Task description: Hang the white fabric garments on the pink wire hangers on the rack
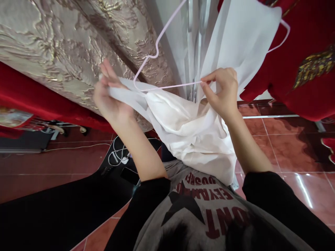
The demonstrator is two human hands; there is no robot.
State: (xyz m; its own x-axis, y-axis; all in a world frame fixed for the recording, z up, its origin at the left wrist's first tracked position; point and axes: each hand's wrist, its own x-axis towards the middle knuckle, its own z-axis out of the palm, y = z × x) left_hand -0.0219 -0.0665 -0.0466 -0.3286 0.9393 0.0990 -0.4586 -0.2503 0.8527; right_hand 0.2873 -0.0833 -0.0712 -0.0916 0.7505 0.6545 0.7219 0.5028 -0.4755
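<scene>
A thin pale pink clothes hanger [146,61] slants across the upper middle, its lower bar running toward my right hand [222,92]. That hand pinches the bar between thumb and fingertips. White cloth [180,115] hangs from the hanger's left end and falls in loose folds against my body. My left hand [112,94], slightly blurred, has a strip of this cloth between its thumb and fingers, left of the hanger's corner. Behind my right hand, more white fabric [240,38] hangs beside another pale hanger [285,33].
Gold-beige embossed curtains [99,42] hang at upper left, with red cloth [39,94] below. A red garment [303,73] hangs at right. A black surface [65,202] at lower left carries a phone [129,176] and white cable [113,158]. Red tiles [277,150] cover the floor.
</scene>
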